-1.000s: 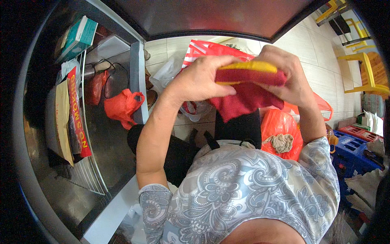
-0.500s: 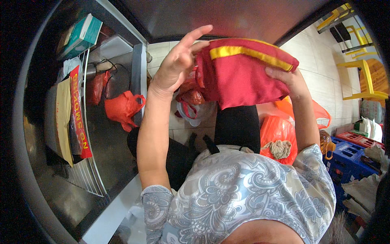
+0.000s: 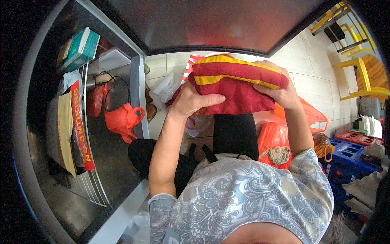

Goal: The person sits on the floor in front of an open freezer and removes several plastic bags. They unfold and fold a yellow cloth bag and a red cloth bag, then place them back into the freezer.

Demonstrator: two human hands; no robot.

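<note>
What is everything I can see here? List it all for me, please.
folded cloth: one, red with yellow bands, held up in both hands
orange bags: two or so, on the floor at right
red bag: one, on the metal shelf at left
boxes: teal and white, top of shelf
blue crate: one, far right
yellow chair: one, upper right
patterned shirt: grey, worn
left hand: grips the cloth's left edge
right hand: grips its right edge

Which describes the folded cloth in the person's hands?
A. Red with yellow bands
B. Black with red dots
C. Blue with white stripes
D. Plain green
A: the folded cloth, gripped by the left hand and the right hand, is red with yellow bands along its folded edges.
</note>
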